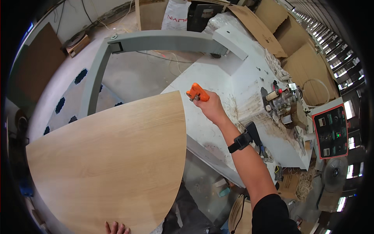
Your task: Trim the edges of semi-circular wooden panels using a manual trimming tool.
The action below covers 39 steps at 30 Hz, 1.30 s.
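Workshop floor and stacked cardboard sheets (pixel 269 27) ring a pale grey machine table (pixel 218 84), dusty with wood shavings toward its far side. Our right hand (pixel 208 106) has its fingers curled tight round a small orange hand tool (pixel 197 92), likely an edge trimmer, held at the pointed corner of the wood-grain panel (pixel 113 160), where the curved edge meets the straight one; the grip looks firm so the tool can ride along the edge. A black wrist strap (pixel 240 141) sits on that forearm. Our left hand (pixel 117 228) shows only as fingertips at the panel's near edge; they lie on the board, seemingly steadying it, but whether they grip or merely rest we cannot tell. The panel is a quarter-round board, lying flat, its tip on the table and most of it overhanging toward us. Beyond the right hand stands an edge-banding glue unit (pixel 281 102) with rollers, placed at the table's rim, and beside it a red-framed control panel (pixel 331 132). A grey swing arm (pixel 156 41) arches over the far side.
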{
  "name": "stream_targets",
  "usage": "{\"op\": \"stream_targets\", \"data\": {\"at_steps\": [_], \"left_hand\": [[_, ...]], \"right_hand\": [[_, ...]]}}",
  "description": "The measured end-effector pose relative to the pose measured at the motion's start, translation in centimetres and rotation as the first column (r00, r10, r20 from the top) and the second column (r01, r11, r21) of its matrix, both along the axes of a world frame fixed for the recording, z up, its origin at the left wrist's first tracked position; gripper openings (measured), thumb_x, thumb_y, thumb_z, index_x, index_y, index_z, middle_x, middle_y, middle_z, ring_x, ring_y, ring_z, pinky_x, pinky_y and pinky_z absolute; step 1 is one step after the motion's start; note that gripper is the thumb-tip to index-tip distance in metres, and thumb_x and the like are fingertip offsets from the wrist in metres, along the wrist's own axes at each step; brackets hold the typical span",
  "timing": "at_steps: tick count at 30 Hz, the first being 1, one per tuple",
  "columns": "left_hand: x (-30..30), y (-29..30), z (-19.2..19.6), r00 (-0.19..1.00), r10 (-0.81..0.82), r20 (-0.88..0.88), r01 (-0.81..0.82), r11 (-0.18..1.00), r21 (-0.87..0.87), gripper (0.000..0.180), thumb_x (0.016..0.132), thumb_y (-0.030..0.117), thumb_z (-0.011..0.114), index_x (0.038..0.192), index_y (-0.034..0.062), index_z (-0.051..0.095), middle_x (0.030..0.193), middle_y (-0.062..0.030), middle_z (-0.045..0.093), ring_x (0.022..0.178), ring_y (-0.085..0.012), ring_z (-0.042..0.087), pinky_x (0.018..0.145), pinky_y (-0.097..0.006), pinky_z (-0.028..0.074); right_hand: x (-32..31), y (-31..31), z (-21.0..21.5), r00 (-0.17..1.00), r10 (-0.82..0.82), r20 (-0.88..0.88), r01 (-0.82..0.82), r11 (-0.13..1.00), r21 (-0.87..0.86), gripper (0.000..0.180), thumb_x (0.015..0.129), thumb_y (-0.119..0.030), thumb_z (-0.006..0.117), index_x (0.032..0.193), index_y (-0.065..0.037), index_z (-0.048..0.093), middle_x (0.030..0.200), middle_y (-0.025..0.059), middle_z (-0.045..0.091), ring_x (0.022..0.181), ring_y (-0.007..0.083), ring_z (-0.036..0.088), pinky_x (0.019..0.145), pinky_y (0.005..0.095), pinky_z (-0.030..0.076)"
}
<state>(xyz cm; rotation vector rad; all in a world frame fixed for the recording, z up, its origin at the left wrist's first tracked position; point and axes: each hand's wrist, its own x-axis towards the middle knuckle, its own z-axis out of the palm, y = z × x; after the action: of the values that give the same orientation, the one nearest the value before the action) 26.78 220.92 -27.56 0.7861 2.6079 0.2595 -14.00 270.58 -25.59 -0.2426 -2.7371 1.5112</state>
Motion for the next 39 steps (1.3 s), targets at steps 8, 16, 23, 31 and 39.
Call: {"op": "stream_targets", "data": {"at_steps": [8, 16, 23, 31, 39], "left_hand": [[0.6, -0.5, -0.5, 0.999, -0.008, -0.049, 0.009, 1.0, 0.021, 0.072, 0.087, 0.06, 0.043, 0.125, 0.002, 0.06, 0.13, -0.0244, 0.055, 0.134, -0.0466, 0.036, 0.114, -0.069, 0.01], [0.7, -0.5, -0.4, 0.998, 0.006, -0.069, -0.003, 0.999, 0.045, 0.071, 0.089, 0.06, 0.041, 0.123, 0.0016, 0.061, 0.129, -0.0242, 0.056, 0.132, -0.047, 0.039, 0.113, -0.069, 0.013], [0.8, -0.5, -0.5, 0.997, 0.002, -0.074, 0.001, 0.999, 0.042, 0.07, 0.089, 0.061, 0.042, 0.123, 0.0023, 0.062, 0.129, -0.023, 0.056, 0.133, -0.0461, 0.039, 0.113, -0.068, 0.014], [0.9, -1.0, -0.7, 0.996, -0.005, -0.092, 0.01, 0.998, 0.057, 0.067, 0.091, 0.059, 0.041, 0.122, 0.0027, 0.062, 0.128, -0.0225, 0.056, 0.132, -0.0456, 0.039, 0.113, -0.068, 0.015], [1.1, -1.1, -1.0, 0.995, -0.006, -0.097, 0.013, 0.998, 0.064, 0.065, 0.089, 0.058, 0.046, 0.121, 0.0043, 0.063, 0.127, -0.0211, 0.057, 0.129, -0.0446, 0.042, 0.112, -0.068, 0.016]], "right_hand": [[-1.4, -0.8, -0.3, 0.997, 0.078, -0.018, -0.078, 0.997, 0.026, 0.026, 0.085, -0.006, 0.064, 0.111, -0.007, 0.069, 0.09, 0.0119, 0.071, 0.078, 0.0198, 0.064, 0.075, 0.0316, 0.049], [-2.2, -0.8, -0.9, 0.995, 0.104, -0.011, -0.104, 0.995, 0.001, 0.028, 0.085, -0.006, 0.067, 0.113, -0.002, 0.069, 0.094, 0.0058, 0.071, 0.085, 0.0125, 0.061, 0.081, 0.0279, 0.047], [-2.3, -1.2, -0.5, 0.995, 0.096, 0.018, -0.096, 0.995, 0.037, 0.032, 0.085, -0.006, 0.067, 0.117, -0.003, 0.068, 0.095, 0.0062, 0.07, 0.085, 0.0128, 0.061, 0.08, 0.0279, 0.048], [-2.6, -1.5, -1.0, 0.995, 0.096, -0.017, -0.095, 0.995, 0.038, 0.032, 0.085, -0.005, 0.067, 0.117, -0.003, 0.067, 0.093, 0.0065, 0.07, 0.083, 0.0127, 0.059, 0.078, 0.0284, 0.048], [-2.4, -1.3, -1.4, 0.998, 0.058, -0.035, -0.058, 0.998, 0.009, 0.033, 0.084, -0.005, 0.066, 0.116, -0.007, 0.067, 0.091, 0.0135, 0.07, 0.079, 0.0196, 0.065, 0.075, 0.0323, 0.05]]}}
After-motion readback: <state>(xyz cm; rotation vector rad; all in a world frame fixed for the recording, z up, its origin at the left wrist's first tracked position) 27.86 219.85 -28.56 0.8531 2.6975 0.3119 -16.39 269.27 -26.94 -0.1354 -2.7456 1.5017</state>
